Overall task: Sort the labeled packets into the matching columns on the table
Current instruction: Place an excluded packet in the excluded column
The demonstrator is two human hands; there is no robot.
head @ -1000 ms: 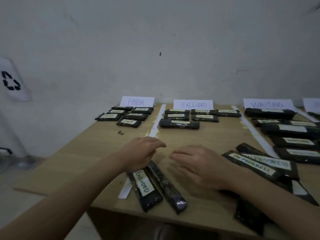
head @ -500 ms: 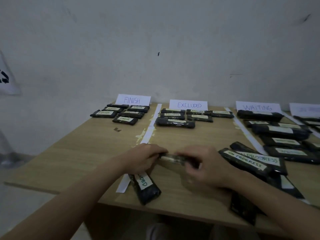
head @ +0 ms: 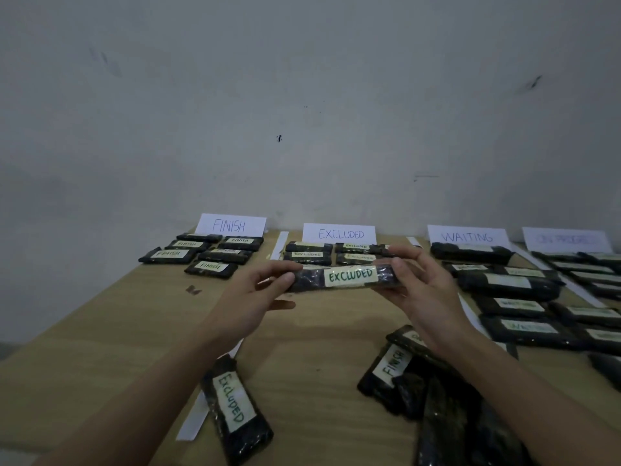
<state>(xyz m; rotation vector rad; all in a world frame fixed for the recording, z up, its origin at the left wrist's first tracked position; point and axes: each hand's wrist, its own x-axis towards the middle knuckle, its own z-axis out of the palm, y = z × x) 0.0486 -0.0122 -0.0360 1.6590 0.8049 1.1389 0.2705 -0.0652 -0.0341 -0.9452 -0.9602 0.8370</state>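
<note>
Up above the middle of the bench (head: 111, 334), both hands hold one EXCLUDED packet (head: 342, 278) level by its ends: the left hand (head: 250, 299) pinches the left end, the right hand (head: 418, 290) grips the right end. Just behind it, near the far edge, lies the EXCLUDED row (head: 331, 253) under its card (head: 339, 233). FINISH packets (head: 205, 253) sit toward the far left corner, WAITING packets (head: 504, 284) along the right side. Near the front edge lie another EXCLUDED packet (head: 235, 403) across a white strip (head: 193, 420), and an unsorted heap (head: 420, 381) with a FINISH label on top, partly under the right forearm.
</note>
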